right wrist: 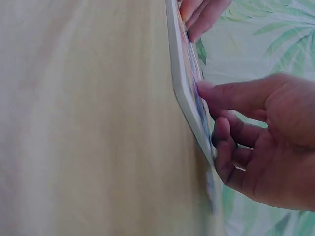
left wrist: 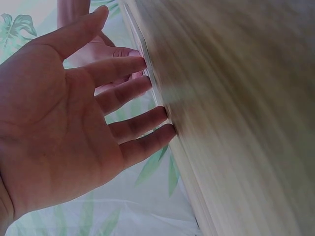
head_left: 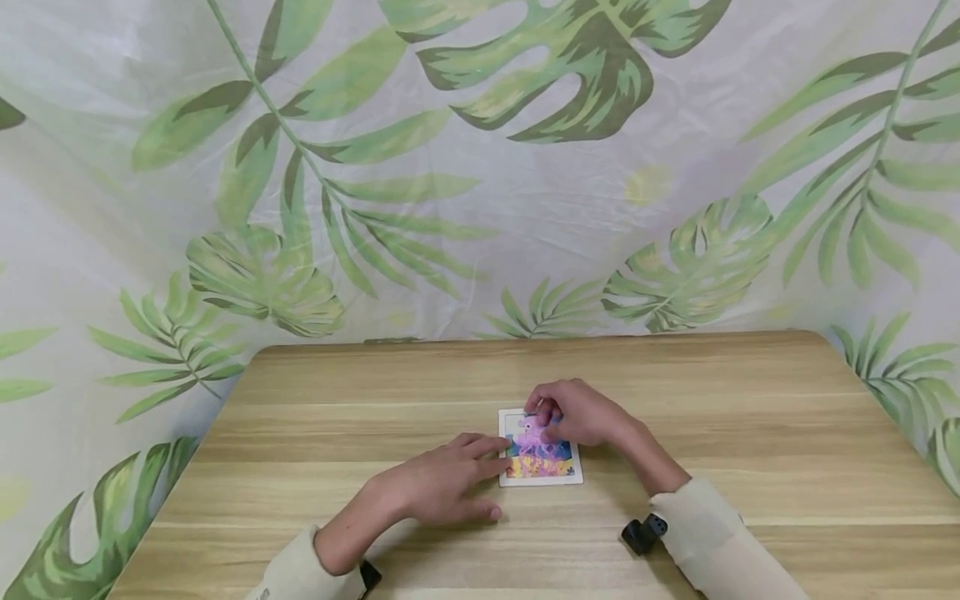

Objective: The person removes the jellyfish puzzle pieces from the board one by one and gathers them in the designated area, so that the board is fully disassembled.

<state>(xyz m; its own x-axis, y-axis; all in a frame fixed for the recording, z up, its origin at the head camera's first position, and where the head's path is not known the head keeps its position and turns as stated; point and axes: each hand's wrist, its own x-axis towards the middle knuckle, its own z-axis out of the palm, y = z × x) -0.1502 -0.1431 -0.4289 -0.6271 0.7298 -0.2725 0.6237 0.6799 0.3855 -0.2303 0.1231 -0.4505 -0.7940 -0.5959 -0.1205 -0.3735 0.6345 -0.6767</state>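
I've got my right hand curled over the picture board, thumb on its printed face, can't tell if anything's pinched, while my left hand lies with straight fingertips at the board's left edge. Board's mid-way across the wood-grain table, leaf-print cloth behind. Probably light, stiff, slightly slick on the print, corners dentable, so I'd take it by opposite white-bordered edges.
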